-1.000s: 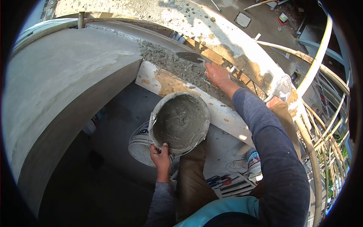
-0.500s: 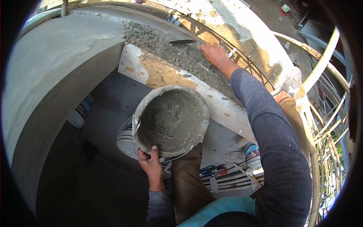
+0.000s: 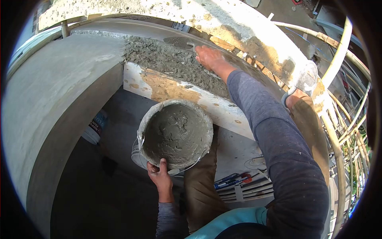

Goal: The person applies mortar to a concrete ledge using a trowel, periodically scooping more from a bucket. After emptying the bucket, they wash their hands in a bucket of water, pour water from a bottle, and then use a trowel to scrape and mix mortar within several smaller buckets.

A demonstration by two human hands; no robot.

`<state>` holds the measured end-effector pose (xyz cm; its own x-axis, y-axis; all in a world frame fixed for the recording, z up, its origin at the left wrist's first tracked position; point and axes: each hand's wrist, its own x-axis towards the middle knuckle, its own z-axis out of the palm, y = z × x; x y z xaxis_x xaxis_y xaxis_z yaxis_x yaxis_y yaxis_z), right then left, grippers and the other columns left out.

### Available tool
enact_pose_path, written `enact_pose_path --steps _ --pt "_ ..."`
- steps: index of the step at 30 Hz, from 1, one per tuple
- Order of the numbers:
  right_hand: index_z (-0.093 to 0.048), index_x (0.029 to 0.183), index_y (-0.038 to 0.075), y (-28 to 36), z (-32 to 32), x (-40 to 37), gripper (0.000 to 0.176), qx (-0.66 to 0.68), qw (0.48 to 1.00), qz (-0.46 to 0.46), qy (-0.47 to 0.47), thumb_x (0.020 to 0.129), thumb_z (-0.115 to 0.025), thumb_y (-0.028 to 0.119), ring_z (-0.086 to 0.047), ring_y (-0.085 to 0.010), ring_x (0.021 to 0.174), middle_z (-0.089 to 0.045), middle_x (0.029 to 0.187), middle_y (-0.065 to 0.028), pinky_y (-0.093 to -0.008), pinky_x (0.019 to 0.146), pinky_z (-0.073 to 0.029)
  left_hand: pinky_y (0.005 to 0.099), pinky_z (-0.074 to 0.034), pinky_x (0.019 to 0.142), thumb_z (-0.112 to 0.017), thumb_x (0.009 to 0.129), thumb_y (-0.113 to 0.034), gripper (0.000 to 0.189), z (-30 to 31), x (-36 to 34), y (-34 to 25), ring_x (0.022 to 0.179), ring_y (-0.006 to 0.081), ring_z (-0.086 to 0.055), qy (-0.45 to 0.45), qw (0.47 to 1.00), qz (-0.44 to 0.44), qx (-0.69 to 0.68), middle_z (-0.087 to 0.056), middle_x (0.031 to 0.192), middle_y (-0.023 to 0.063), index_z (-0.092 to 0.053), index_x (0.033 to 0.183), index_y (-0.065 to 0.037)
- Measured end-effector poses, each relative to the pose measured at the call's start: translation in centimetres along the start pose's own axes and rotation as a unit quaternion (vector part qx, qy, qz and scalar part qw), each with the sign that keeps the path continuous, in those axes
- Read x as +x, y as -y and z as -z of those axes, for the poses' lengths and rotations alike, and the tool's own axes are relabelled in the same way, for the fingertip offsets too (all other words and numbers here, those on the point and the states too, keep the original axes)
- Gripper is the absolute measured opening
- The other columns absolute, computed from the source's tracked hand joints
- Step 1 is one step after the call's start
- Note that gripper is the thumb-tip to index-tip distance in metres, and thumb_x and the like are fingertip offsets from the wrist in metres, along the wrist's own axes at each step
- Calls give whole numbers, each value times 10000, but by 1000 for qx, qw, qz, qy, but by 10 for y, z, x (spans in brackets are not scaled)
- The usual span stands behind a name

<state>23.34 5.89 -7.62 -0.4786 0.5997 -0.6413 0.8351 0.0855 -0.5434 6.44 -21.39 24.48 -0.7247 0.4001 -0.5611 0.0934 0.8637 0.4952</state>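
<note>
My left hand (image 3: 160, 175) grips the near rim of a bucket (image 3: 209, 146), thumb over the edge. Wet grey mortar (image 3: 175, 133) coats the inside of this bucket. Up at the wall top, my right hand (image 3: 209, 57) is closed around the handle of a trowel (image 3: 177, 41). The trowel's blade lies flat along the far edge of a rough mortar layer (image 3: 155, 55). A stained board (image 3: 159, 83) runs along the near side of that layer.
A smooth plastered curved wall (image 3: 67, 67) rises at left. Bamboo poles (image 3: 338, 55) stand at right, near my sandalled foot (image 3: 298, 95). A paint bucket (image 3: 95, 126) sits below the wall, and a sunlit concrete ledge (image 3: 223, 20) runs beyond the mortar.
My right hand and the trowel have moved left and slightly up, to the far edge of the mortar. The held bucket has shifted slightly down and left in view.
</note>
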Motion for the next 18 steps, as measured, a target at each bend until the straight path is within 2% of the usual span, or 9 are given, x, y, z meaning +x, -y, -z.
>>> enact_pose_path --steps 4,6,10,13,15,16,18 --pt "-514 1176 90 1 -12 18 289 -7 999 6 40 944 -527 261 -585 -353 1113 -603 1145 -157 -481 898 -482 270 -417 854 -624 879 -25 160 -7 3 -7 894 108 -542 -17 999 4 -33 -608 970 51 -527 1005 -12" --pt "-484 1240 99 -13 -13 3 371 -8 997 33 75 950 -527 327 -548 -353 1153 -571 1226 -149 -475 962 -445 270 -416 859 -623 879 -24 159 -6 1 -6 894 109 -542 -24 999 11 -44 -608 969 51 -527 1006 -12" --pt "-485 1285 110 -56 -28 -24 438 16 994 25 107 931 -555 358 -568 -345 1124 -586 1219 -164 -458 950 -457 268 -412 854 -622 880 -18 142 -3 3 3 883 105 -534 -21 999 20 -42 -606 958 47 -525 984 -17" --pt "-487 1318 119 -74 -35 -42 482 85 993 -2 85 915 -569 371 -579 -342 1117 -592 1222 -192 -449 941 -464 265 -410 845 -620 879 -13 131 -4 3 2 874 101 -527 -22 999 17 -32 -602 946 44 -521 965 -20" --pt "-486 1330 89 -80 -29 -57 515 210 969 -9 130 909 -570 373 -584 -333 1108 -589 1220 -208 -452 923 -466 263 -408 840 -619 878 -11 127 -4 3 0 871 99 -523 -19 999 15 -26 -599 940 43 -519 957 -20" --pt "-486 1330 89 -75 -17 -66 515 212 969 -11 128 909 -570 373 -584 -333 1108 -589 1220 -208 -452 923 -466 262 -408 839 -618 878 -9 128 -3 4 0 870 99 -523 -18 999 19 -20 -596 937 42 -518 958 -18" --pt "-475 1332 83 -62 -5 -82 540 297 942 -86 127 885 -578 368 -554 -347 1146 -565 1274 -185 -453 950 -449 261 -408 837 -617 877 -7 128 1 5 4 868 99 -522 -16 1000 21 -14 -594 934 41 -518 958 -16"
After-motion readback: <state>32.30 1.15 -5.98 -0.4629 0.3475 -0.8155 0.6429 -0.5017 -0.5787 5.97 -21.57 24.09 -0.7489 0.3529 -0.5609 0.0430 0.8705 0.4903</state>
